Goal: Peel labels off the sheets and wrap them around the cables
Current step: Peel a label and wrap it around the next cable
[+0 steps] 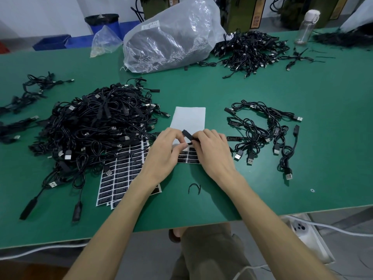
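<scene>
Left hand (165, 153) and right hand (215, 152) pinch one cable (186, 133) over the sheet (189, 119); few labelled cables (262, 134) lie right, while most, seemingly unlabelled, wait in the pile (96, 126) left.

Assembly workshop: green bench (262, 93), bulk cable piles (96, 122), label sheets (121, 174).

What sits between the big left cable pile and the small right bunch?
Head view: a white label sheet, with left hand and right hand holding a cable part over it.
</scene>
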A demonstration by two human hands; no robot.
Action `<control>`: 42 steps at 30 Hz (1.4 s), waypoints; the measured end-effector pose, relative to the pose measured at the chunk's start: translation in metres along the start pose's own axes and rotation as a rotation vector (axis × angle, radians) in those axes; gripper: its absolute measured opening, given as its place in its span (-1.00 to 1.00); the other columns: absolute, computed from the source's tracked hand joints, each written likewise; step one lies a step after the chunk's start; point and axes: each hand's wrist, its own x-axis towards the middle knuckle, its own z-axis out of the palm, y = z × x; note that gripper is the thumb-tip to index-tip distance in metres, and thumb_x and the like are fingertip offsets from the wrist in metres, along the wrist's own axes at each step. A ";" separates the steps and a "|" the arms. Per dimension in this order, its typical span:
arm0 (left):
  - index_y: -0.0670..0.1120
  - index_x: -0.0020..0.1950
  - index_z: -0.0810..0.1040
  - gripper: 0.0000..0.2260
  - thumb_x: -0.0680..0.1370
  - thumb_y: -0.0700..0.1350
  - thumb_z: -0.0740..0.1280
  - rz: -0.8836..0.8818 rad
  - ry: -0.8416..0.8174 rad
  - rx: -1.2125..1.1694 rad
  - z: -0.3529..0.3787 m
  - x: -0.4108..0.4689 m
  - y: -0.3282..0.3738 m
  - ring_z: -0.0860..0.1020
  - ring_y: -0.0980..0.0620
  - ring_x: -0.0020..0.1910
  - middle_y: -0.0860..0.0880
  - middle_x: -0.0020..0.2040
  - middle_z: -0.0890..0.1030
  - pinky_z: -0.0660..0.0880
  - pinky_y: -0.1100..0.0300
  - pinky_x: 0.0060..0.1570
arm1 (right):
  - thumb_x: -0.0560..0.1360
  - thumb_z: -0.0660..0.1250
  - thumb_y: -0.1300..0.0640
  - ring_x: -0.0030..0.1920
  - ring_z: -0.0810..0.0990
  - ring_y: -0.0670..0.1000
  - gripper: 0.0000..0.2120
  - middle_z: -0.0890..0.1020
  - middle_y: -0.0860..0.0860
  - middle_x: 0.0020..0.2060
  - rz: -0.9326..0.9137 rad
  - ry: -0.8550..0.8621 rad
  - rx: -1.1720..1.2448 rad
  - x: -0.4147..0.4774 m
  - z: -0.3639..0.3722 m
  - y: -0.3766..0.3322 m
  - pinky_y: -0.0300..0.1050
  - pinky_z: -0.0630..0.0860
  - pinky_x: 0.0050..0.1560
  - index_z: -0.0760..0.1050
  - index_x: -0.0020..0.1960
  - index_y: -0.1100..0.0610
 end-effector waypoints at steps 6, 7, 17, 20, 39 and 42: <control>-0.07 -0.03 0.62 -0.94 0.61 -0.21 0.42 -0.228 -0.029 -0.430 -0.011 0.004 -0.001 0.67 0.01 0.05 -0.08 0.14 0.66 0.58 0.19 0.08 | 0.70 0.23 0.09 0.10 0.49 0.09 -0.78 0.60 -0.01 0.05 -0.069 -0.025 0.030 -0.001 0.000 -0.001 -0.07 0.27 0.20 0.58 0.27 0.05; -0.09 -0.03 0.63 -0.95 0.60 -0.23 0.43 -0.247 -0.045 -0.492 -0.013 0.004 -0.001 0.69 0.02 -0.03 -0.10 0.05 0.70 0.59 0.22 0.03 | 0.70 0.24 0.09 0.11 0.49 0.08 -0.78 0.60 -0.02 0.05 -0.084 -0.031 0.043 0.000 0.000 -0.001 -0.07 0.28 0.20 0.59 0.27 0.04; -0.22 0.05 0.64 -0.85 0.58 -0.42 0.37 -0.271 -0.023 -0.519 -0.015 0.003 -0.003 0.69 0.06 -0.12 -0.15 -0.11 0.72 0.62 0.18 0.06 | 0.60 0.39 0.16 0.10 0.47 0.06 -0.89 0.60 -0.03 0.03 -0.147 0.099 0.207 -0.004 -0.001 -0.005 -0.04 0.39 0.14 0.57 0.11 0.13; -0.20 0.03 0.66 -0.82 0.57 -0.44 0.37 -0.262 -0.012 -0.528 -0.015 0.003 -0.002 0.70 0.09 -0.15 -0.04 -0.15 0.73 0.60 0.28 -0.04 | 0.63 0.37 0.16 0.02 0.48 0.06 -0.94 0.62 -0.03 -0.04 -0.147 0.162 0.224 -0.004 -0.001 -0.005 -0.01 0.44 0.09 0.58 0.04 0.15; -0.05 -0.01 0.70 -0.86 0.52 -0.28 0.51 -0.231 0.212 -0.499 -0.009 0.000 0.000 0.69 -0.01 -0.26 -0.01 -0.17 0.73 0.60 0.23 -0.16 | 0.61 0.41 0.17 -0.29 0.62 -0.13 -0.93 0.67 -0.17 -0.27 0.192 0.245 0.883 -0.008 -0.011 -0.022 -0.33 0.48 -0.19 0.65 -0.04 0.05; -0.12 0.01 0.71 -0.87 0.52 -0.30 0.49 -0.207 0.188 -0.509 -0.008 -0.002 0.000 0.69 -0.02 -0.26 -0.02 -0.17 0.74 0.59 0.24 -0.15 | 0.61 0.40 0.15 -0.37 0.62 -0.11 -0.92 0.69 -0.10 -0.34 0.223 0.086 1.006 -0.009 -0.008 -0.027 -0.30 0.47 -0.27 0.66 -0.04 0.06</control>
